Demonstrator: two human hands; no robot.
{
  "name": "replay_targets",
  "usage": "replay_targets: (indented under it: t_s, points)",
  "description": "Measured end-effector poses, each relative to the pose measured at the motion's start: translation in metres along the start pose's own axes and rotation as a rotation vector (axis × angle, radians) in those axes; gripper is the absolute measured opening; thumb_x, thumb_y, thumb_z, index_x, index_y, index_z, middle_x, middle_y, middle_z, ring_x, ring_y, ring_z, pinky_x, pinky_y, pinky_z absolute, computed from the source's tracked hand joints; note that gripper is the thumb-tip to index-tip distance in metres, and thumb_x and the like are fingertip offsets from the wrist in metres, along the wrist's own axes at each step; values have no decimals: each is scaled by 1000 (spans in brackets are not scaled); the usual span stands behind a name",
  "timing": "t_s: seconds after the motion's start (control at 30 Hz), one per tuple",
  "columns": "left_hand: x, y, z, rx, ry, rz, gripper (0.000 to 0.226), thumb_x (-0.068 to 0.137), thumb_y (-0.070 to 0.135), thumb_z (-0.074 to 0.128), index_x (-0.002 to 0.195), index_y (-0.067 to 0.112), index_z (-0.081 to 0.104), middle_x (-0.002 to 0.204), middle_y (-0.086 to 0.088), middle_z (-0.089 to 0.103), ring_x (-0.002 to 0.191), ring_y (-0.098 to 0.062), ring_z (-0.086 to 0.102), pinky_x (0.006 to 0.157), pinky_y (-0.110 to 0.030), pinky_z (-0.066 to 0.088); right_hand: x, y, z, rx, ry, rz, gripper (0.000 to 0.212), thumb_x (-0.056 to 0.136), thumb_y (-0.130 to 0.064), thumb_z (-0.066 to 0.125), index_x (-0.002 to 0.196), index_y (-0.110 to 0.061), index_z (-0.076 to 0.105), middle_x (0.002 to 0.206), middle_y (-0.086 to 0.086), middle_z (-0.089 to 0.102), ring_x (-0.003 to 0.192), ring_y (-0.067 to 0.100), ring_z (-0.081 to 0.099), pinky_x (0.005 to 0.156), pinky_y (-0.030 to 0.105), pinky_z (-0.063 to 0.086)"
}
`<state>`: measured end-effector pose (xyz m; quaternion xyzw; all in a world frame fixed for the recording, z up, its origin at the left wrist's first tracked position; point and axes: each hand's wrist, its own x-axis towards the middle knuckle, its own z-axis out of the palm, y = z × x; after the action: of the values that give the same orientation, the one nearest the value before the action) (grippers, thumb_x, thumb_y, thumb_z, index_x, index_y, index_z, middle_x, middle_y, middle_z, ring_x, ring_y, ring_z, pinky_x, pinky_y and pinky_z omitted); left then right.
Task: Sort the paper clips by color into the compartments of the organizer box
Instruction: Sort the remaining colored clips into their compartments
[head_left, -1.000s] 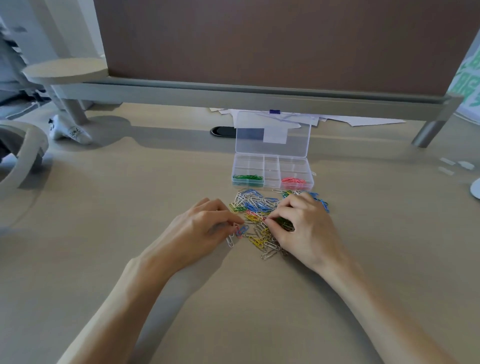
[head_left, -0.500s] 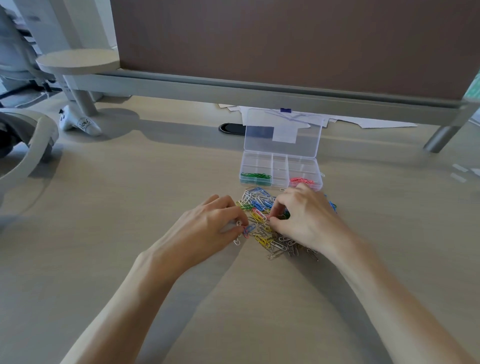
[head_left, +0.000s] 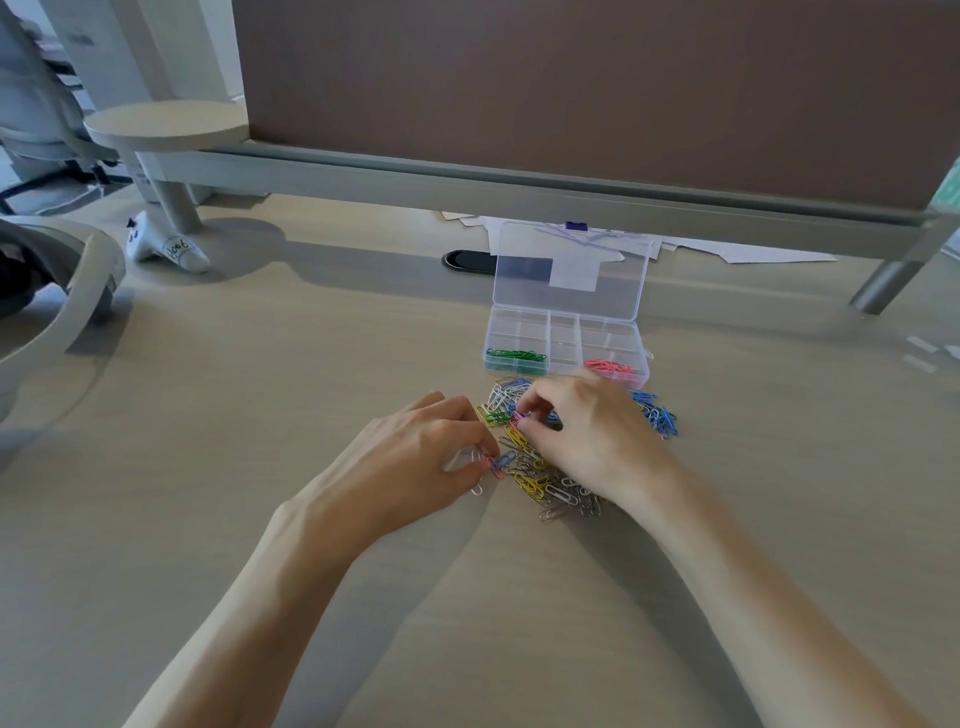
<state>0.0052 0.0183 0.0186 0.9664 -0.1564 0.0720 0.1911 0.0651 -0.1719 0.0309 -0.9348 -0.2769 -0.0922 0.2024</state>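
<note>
Right hand (head_left: 597, 436) has shifted up the pile (head_left: 540, 480) toward the box (head_left: 563, 332) since a sec ago, while the left hand (head_left: 415, 457) has stayed at the pile's left edge. Head view, the only one: right thumb & forefinger pinch a pink clip (head_left: 522, 415) near the top of the heap, other fingers curled loosely above it. It's prob picked there because the pink clips (head_left: 608, 366) already sit in the box's front right compartment, just beyond the knuckles, so it's a short carry. Left fingertips are pressed together on a small tangle (head_left: 496, 462) of pink, blue & white clips at the heap's left edge; looks like it's teasing one loose or holding the heap steady, can't tell which. Green clips (head_left: 517, 356) fill the front left compartment; middle & back ones look bare. Lid (head_left: 571, 270) stands open at the back, out of the way of both hands. Blue clips (head_left: 657, 415) lie in a loose bunch at the right of the heap, on the desk (head_left: 260, 389), maybe pre-grouped. Box sits touching the heap's far edge. Most clips still unsorted, so early days.
</note>
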Motion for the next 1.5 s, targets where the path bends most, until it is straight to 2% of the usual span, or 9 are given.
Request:
replay_targets:
  t_s: [0.13,0.33,0.53,0.63,0.87,1.1,1.27,1.37,1.5]
  points:
    - [0,3,-1,22,-6,-5,15,90,42,58,103,42,65,102,18,53,95,-1,41,73,-32,48,1,-3,2,-76,-17,-14,12,89,-33,62,89,-25,71,89,-6,69,93,14,51,78,33,43]
    - [4,9,-1,66,4,-26,15,87,37,59,99,39,67,101,17,57,91,-1,39,68,-32,48,6,-8,1,-101,-44,20,29,82,-54,64,79,-25,68,79,-7,66,90,13,50,71,30,41]
    - [7,9,-2,77,-21,-27,9,90,38,58,94,33,65,98,16,57,89,0,39,69,-30,47,13,-12,-7,-140,-155,0,17,90,-37,58,84,-23,68,74,-11,51,96,15,48,76,33,38]
    - [6,9,-1,31,-22,-23,6,88,38,60,89,32,62,96,16,57,93,-1,43,70,-29,48,13,-10,-7,-155,-184,-27,18,90,-36,56,83,-23,65,82,-8,61,96,15,49,78,34,40]
    - [5,5,-3,-195,127,-109,1,88,30,64,87,31,63,68,24,49,74,6,47,62,-19,39,8,4,-14,271,-116,90,12,92,-32,61,87,-21,64,84,-8,65,81,9,61,75,30,50]
    - [12,4,5,-339,261,-151,5,86,26,69,86,31,66,72,22,57,69,-4,51,64,-20,40,1,10,-12,397,-171,27,10,87,-33,68,87,-23,69,81,-11,66,80,-2,60,73,12,45]
    - [16,11,10,-376,272,-155,14,84,28,72,79,36,61,76,19,61,69,5,48,63,-21,37,-2,13,-7,390,-161,-8,10,87,-33,70,94,-26,68,81,-13,65,77,1,60,71,21,49]
    - [22,13,11,-337,263,-124,13,84,27,71,82,32,60,76,19,61,72,5,48,64,-23,40,-5,16,-9,360,-129,-26,7,88,-31,69,91,-26,71,79,-16,64,78,1,59,72,22,47]
    - [29,16,17,-149,226,-41,4,89,27,65,93,28,66,84,21,58,84,2,46,66,-27,46,-11,26,-16,332,-29,31,4,88,-25,68,90,-28,71,79,-17,64,80,-3,58,69,13,42]
